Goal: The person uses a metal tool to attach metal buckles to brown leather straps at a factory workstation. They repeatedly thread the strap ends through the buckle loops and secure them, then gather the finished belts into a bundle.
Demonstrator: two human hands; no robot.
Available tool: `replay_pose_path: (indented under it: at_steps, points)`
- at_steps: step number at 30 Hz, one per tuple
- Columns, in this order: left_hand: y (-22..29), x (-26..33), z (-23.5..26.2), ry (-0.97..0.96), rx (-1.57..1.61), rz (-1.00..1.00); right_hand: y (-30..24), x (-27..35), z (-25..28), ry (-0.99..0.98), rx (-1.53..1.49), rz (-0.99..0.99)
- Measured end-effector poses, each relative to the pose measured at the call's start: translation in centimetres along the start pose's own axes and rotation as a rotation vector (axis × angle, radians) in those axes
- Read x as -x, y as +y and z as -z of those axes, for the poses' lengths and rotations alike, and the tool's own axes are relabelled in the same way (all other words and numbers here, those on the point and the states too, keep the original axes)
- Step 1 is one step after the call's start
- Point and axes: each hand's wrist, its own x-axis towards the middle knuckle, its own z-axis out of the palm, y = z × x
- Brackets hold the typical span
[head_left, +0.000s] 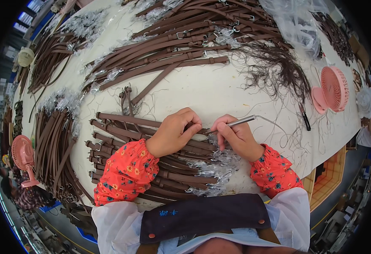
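While facing a white table (202, 94), grips a slim silver tool (245, 120) in the right hand (235, 137), with thumb and fingers closed round the lower part. Slants that tool leftward, toward the left hand (173, 132), with a thin cord (273, 123) curving away to the right from the upper end. Pinches a brown strap (203, 131) in the left hand, with the thumb against bent fingers and a short stretch showing in the narrow gap between both hands. Cannot tell the exact place of the tool's tip, nor the strap's full course under the left hand.

Wears red flowered sleeves (128, 169) on both forearms and a dark apron (206, 213). Has a near pile of straps (185, 175) under and around the left hand, with clear plastic wrapping (221, 169) gathered at the right ends. On the far side, faces a larger heap of belts (151, 53) with silver buckles, and right of it a tangle of dark threads (278, 65) near a clear plastic bag (295, 25). Has another bundle of straps (56, 146) on the left, a pink fan (333, 89) on the right just beyond a black stick (306, 122), and a second pink fan (22, 151) far left.
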Motion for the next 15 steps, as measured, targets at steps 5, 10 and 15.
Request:
replay_pose_path:
  at_steps: [5,10,15]
  points:
    - [0.08,0.03,0.07,-0.006,0.014,-0.001,0.05,-0.10,-0.03,0.004,0.010,0.007]
    - [-0.12,0.13,0.11,-0.009,0.013,-0.012,0.18,-0.09,-0.07,0.010,-0.002,0.004]
    - [0.06,0.16,0.60,-0.052,0.043,0.015,0.18,-0.11,0.00,0.004,0.003,0.007]
